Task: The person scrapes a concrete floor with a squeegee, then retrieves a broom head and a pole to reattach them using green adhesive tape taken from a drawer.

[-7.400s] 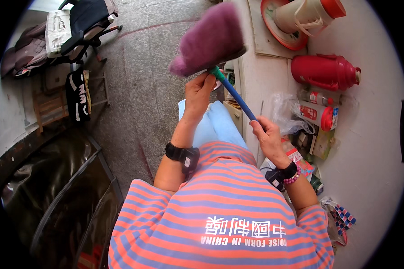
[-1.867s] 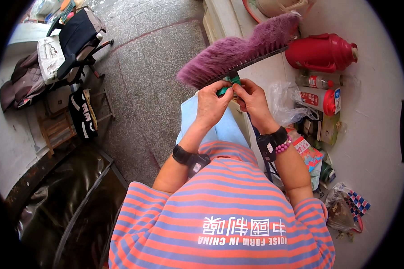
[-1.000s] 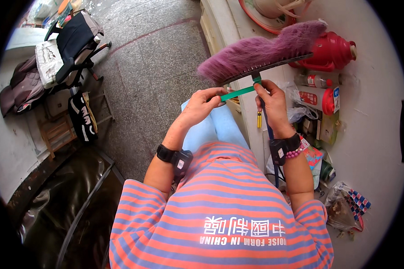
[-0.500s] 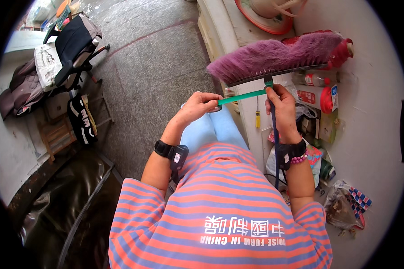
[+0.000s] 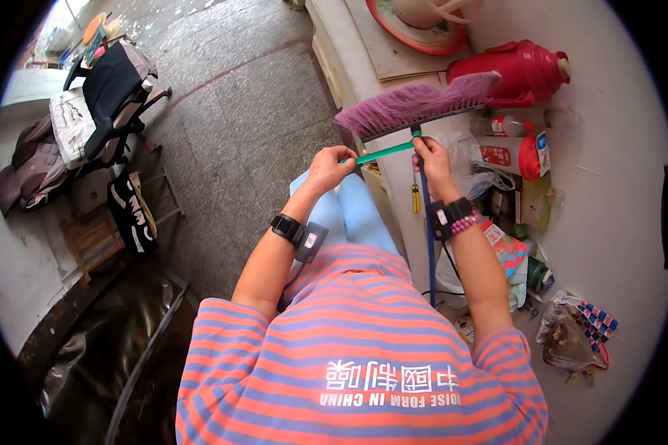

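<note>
A broom point(image 5: 404, 111) with purple bristles and a dark blue handle is held bristles outward in front of me. My right hand point(image 5: 436, 167) closes round the handle just below the broom head, where green tape wraps the neck. From that joint a strip of green tape point(image 5: 384, 154) stretches taut across to my left hand point(image 5: 329, 170). The fingers of my left hand are pinched on the tape's other end; its roll is mostly hidden in that hand. The handle's lower part runs down beside my right forearm.
A white cabinet top point(image 5: 390, 89) at right holds a red thermos point(image 5: 516, 73), a plastic bottle point(image 5: 511, 126), a red-lidded container point(image 5: 508, 156), a yellow-handled screwdriver point(image 5: 416, 199) and plastic bags. An office chair point(image 5: 119, 93) and wooden stool point(image 5: 96, 237) stand left. Grey floor point(image 5: 237, 126) lies between.
The broom head has moved left and looks smaller, uncovering the red thermos. My right hand has shifted left with it, and the tape strip between my hands is shorter in view.
</note>
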A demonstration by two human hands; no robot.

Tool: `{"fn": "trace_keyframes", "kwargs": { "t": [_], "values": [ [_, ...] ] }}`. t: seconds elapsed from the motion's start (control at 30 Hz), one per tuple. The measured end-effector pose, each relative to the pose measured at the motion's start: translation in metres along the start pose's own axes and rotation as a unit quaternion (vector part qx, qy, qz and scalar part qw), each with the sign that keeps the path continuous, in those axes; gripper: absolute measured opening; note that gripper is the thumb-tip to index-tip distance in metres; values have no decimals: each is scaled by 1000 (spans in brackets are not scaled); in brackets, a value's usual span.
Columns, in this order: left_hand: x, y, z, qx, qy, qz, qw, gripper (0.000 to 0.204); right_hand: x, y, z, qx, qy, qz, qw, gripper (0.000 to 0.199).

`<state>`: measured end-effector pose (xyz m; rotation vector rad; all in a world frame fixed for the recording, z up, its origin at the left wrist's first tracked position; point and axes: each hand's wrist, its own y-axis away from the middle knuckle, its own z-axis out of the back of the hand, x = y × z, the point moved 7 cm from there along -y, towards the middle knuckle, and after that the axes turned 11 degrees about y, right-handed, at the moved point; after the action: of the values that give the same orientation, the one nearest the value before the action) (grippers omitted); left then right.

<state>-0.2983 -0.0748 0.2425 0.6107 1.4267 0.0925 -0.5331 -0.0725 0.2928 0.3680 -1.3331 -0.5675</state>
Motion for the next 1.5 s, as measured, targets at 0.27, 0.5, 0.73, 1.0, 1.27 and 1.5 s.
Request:
{"fn": "trace_keyframes", "kwargs": {
  "t": [0.27,0.5,0.73,1.0,1.27,1.5],
  "values": [
    [12,-31,-21,-61,-131,-11,989,19,-81,-85,9,-40,12,-25,999,22],
    [-3,-40,-32,-83,-189,-7,979,18,-22,-57,21,-260,412,173,856,29],
    [-21,-37,-37,-104,-235,-59,965,16,4,-44,-78,129,428,265,854,27],
    [-18,-41,-35,-136,-230,-35,963,15,4,-67,-70,251,451,135,846,17],
    [34,-57,-50,-166,139,185,959,17,7,-47,-51,76,355,309,879,6],
    [114,-12,-16,-247,208,238,916,18,19,-56,-27,145,177,183,956,20]
  ]
}}
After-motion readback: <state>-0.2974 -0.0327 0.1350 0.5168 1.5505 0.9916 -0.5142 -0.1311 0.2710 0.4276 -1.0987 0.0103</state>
